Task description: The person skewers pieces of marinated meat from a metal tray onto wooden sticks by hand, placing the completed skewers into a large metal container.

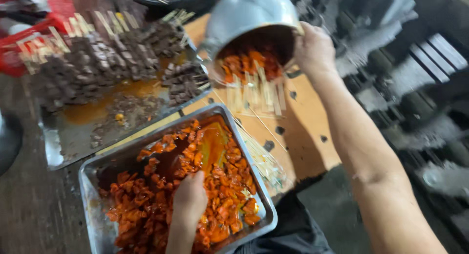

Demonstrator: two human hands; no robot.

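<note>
Metal tray (93, 178): holds red meat pieces (224, 185), full to its rims.
Left hand (189, 198): closed, pressing into the meat.
Right hand (312, 48): grips the tipped steel bowl (244, 12) rim.
Skewers (254, 90): spill out beside the tray's far corner.

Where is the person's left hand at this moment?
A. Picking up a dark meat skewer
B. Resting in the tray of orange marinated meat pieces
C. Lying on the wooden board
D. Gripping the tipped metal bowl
B: the left hand is down among the orange meat pieces in the near metal tray, while the right hand holds the tipped metal bowl.
</note>
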